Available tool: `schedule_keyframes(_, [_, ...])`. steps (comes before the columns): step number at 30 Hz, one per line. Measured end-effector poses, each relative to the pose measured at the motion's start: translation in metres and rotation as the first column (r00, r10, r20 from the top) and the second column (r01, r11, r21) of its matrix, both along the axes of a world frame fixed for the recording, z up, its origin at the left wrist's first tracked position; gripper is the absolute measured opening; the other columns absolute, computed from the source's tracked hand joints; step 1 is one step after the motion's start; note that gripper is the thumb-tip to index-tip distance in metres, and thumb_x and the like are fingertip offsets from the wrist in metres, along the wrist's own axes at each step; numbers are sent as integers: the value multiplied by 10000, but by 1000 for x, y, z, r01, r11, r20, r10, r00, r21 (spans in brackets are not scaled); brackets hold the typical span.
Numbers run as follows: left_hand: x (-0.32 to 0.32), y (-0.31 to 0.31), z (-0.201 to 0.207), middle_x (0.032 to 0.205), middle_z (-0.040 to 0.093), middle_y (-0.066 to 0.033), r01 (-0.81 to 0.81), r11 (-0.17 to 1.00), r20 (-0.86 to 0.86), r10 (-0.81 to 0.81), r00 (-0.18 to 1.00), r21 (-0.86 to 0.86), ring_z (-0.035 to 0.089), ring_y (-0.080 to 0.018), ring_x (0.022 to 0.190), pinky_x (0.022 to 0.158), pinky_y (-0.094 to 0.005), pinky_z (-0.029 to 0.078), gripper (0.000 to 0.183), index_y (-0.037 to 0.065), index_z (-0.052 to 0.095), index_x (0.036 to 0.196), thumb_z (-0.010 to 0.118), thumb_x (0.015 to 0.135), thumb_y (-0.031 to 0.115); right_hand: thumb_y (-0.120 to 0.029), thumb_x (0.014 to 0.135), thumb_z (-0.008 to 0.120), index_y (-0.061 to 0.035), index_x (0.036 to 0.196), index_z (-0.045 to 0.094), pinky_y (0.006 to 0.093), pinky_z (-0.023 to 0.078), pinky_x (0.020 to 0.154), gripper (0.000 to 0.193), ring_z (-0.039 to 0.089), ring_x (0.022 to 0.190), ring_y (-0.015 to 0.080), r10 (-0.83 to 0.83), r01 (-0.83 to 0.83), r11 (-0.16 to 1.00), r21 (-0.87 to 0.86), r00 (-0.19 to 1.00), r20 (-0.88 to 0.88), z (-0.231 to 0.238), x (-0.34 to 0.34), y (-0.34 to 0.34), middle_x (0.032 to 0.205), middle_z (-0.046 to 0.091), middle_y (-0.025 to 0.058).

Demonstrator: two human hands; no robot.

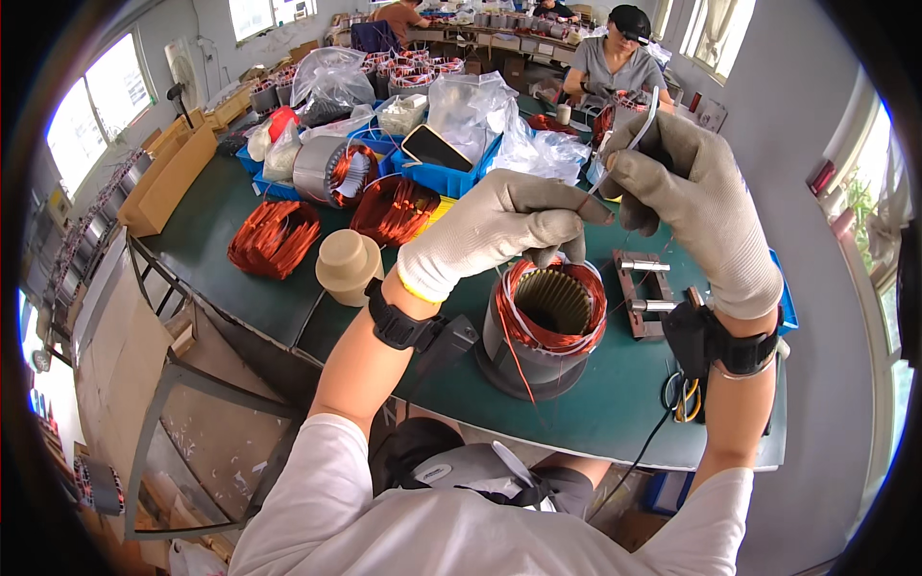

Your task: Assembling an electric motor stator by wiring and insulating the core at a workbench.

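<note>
From the head view, I look down at both my gloved hands raised over the green surface (615,422). My right grip (696,187) is clamped on a thin white tube (653,112), thumb against fingers, with one end of the tube sticking up above them and the other slanting down toward my left hand. My left grip (499,226) reaches in from the other side, thumb and fingers curled toward each other close to the tube's lower end; I cannot tell whether they are pinched together on a fine wire there.

Below my hands, the wound stator (547,360) stands upright on a dark round base, its red-copper winding ringing the open top. A red lead (517,353) hangs down its front.

To the right of the stator sits a brown frame (631,293) with two metal rods across it, and nearer my right forearm lie scissors (690,398) with yellow-orange handles. On the left I have a cream stepped cylinder (346,267), two copper coil bundles (274,240) and another stator (319,171) lying on its side. Behind these, a phone (435,147) leans on a blue bin (432,177) among clear plastic bags (471,106). Across the room, a co-worker (619,69) in a dark cap sits bent over similar windings.
</note>
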State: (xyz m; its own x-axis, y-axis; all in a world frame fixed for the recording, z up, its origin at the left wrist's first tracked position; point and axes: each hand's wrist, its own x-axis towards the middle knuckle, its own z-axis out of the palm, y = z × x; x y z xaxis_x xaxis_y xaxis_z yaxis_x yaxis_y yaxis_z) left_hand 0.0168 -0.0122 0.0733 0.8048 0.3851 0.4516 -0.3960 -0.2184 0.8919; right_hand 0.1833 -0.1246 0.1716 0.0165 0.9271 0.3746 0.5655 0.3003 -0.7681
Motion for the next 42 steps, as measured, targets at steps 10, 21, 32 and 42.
schedule_keyframes(10, [11,-8,-3,812,695,-38,-113,994,43,113,993,-3,574,-59,653,589,-197,454,393,9,707,1082,700,896,355,-150,876,641,34,870,622,295,434,571,185,497,611,108,-1,-13,999,46,960,280,1,5,-4,661,562,82])
schedule_keyframes(21, [-1,-6,-30,735,655,8,-164,972,-127,186,974,167,557,-43,635,572,-199,439,231,35,730,998,616,970,234,-160,855,658,7,867,643,366,485,653,168,625,685,287,112,-141,988,60,931,348,-29,1,11,749,624,171])
schedule_keyframes(32, [-7,7,-81,825,692,-2,-222,973,-20,224,974,67,561,-59,694,628,-197,445,264,-2,705,1080,631,963,223,-178,835,680,-1,888,640,417,485,655,189,608,735,397,132,-119,991,-58,882,452,-63,0,30,798,612,225])
schedule_keyframes(42, [-16,-20,-1,790,698,-60,-518,799,5,542,840,305,625,-106,676,613,-281,484,260,34,710,1028,744,848,219,-156,907,626,41,920,672,329,482,625,203,619,658,172,31,-41,993,109,995,94,-36,-14,19,702,637,126])
